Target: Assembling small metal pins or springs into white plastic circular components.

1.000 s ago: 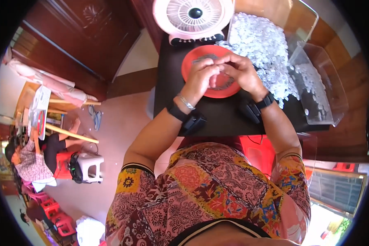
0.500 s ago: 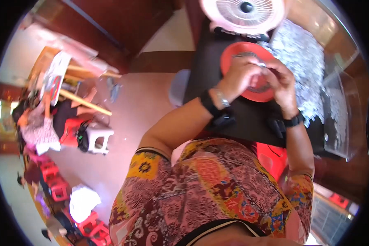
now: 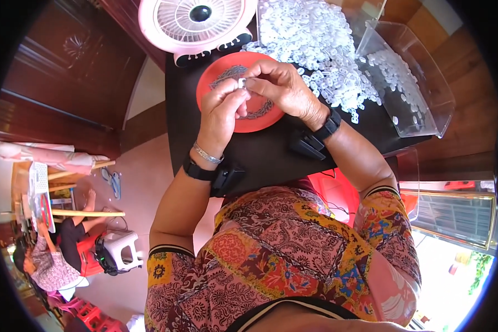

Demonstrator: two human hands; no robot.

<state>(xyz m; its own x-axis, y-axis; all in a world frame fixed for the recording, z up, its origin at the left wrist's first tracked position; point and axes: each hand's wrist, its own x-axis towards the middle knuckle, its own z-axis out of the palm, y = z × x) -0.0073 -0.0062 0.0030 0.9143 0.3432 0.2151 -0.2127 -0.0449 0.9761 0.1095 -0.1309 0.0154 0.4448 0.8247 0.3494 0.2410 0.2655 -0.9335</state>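
Over a round red plate [image 3: 242, 126], my two hands meet in a pinch. A small white plastic piece [image 3: 242, 83] with a dark opening is held between the thumb and fingertips of my left hand [image 3: 221, 108]. The thumb and forefinger of my right hand [image 3: 286, 91] close against the same piece from the right; whether they hold another small part is hidden. Thin grey pin-like metal parts [image 3: 231, 72] lie in the plate beneath, partly covered by my hands. Beyond my right hand spreads a heap of small whitish plastic pieces [image 3: 310, 33] with holes.
A pink fan [image 3: 199, 27] stands behind the plate on the dark table [image 3: 260, 160]. To the right, a clear plastic bin [image 3: 418, 130] holds more whitish pieces. Farther left, another person [image 3: 52, 263] sits near a white stool [image 3: 122, 249].
The view has swung, so the table sits farther left and nearer. My hands stay over the plate, fingertips together; the white piece between them now shows clearly.
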